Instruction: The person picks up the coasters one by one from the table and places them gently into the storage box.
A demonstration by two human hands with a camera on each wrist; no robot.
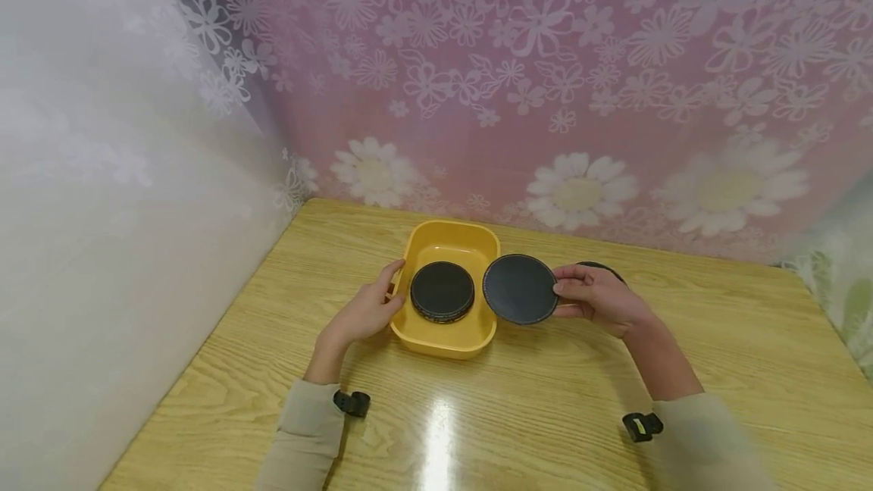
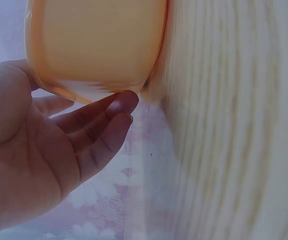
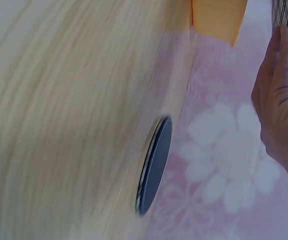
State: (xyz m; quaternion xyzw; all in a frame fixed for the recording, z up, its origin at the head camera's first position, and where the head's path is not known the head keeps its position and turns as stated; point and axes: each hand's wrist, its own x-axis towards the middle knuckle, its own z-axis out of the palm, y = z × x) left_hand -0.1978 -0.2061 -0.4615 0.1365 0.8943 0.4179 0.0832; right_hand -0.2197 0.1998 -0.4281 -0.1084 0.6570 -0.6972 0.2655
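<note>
A yellow plastic tub (image 1: 446,343) with rounded corners stands on the table, and a short stack of round black coasters (image 1: 442,290) lies inside it. My left hand (image 1: 368,308) grips the tub's left side, thumb at the rim and fingers against the outer wall, as the left wrist view also shows. Pinched at its right edge by my right hand (image 1: 600,295), another round black coaster (image 1: 520,289) is held up beside the tub's right rim, its dark face towards the head camera. That coaster shows nearly edge-on in the right wrist view, its underside patterned.
Behind the right hand, more round black coasters (image 3: 155,167) lie on the wooden table (image 1: 546,415), partly hidden in the head view. A pink flowered curtain (image 1: 477,97) hangs along the table's back edge, and a white sheet (image 1: 123,211) runs down the left side.
</note>
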